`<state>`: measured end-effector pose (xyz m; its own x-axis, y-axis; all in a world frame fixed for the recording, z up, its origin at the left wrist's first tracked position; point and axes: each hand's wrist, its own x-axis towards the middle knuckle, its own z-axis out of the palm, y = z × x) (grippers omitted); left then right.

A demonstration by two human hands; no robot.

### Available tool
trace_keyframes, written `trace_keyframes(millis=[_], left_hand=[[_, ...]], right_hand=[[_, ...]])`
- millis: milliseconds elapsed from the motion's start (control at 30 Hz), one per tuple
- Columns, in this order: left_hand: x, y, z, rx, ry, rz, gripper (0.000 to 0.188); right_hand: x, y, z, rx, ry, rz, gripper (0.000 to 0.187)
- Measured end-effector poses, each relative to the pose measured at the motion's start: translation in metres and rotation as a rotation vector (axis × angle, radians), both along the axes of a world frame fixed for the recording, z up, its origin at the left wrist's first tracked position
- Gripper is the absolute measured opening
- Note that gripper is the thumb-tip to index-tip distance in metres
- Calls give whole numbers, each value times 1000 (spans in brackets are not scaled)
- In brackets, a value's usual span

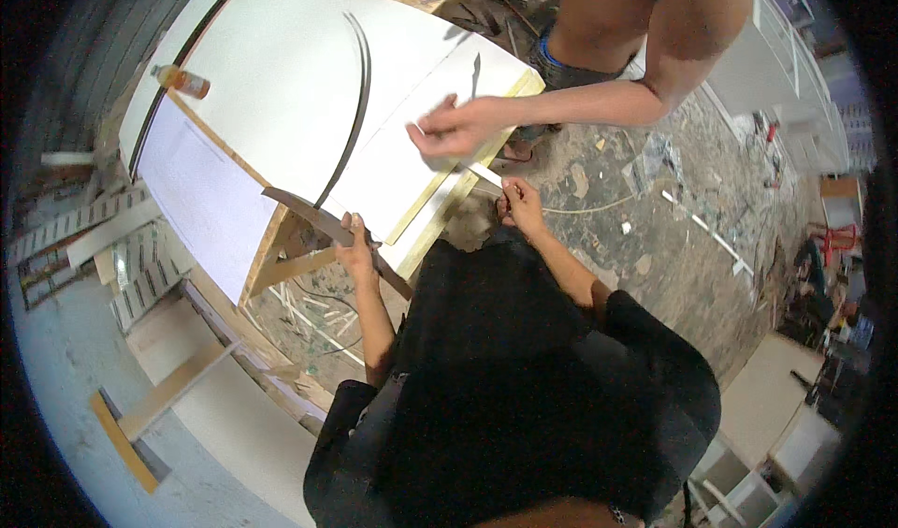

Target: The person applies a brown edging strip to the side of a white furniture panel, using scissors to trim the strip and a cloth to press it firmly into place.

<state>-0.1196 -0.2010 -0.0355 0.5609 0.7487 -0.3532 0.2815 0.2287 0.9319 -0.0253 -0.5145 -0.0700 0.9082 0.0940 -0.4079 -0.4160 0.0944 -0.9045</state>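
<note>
My left hand (355, 250) is closed round a dark brown flat strip (313, 214) at the near edge of the worktable. The strip slants from upper left to lower right across the table's corner. My right hand (522, 206) pinches a narrow white strip (484, 173) just off the table's right corner. Close by, another person's hand (458, 128), slightly blurred, reaches over the large white panel (271, 51) with its fingers partly curled. White pieces with yellowish edges (440, 202) lie along the panel's near right side. A long, thin dark strip (361, 98) curves across the panel.
An orange bottle (184, 81) lies on its side at the far left. A pale lilac panel (210, 196) sits left of my left hand. The floor (599, 168) on the right holds scraps and a white rod (703, 229). The other person stands at the table's right.
</note>
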Motion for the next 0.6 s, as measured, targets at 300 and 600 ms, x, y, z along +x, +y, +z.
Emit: trace_keyframes(millis=[300, 600], left_hand=[[-25, -30, 96, 179, -121, -89, 39], [-70, -122, 103, 612, 218, -385, 25]], right_hand=[[27, -44, 19, -300, -396, -127, 20], [97, -31, 128, -308, -775, 280, 42]])
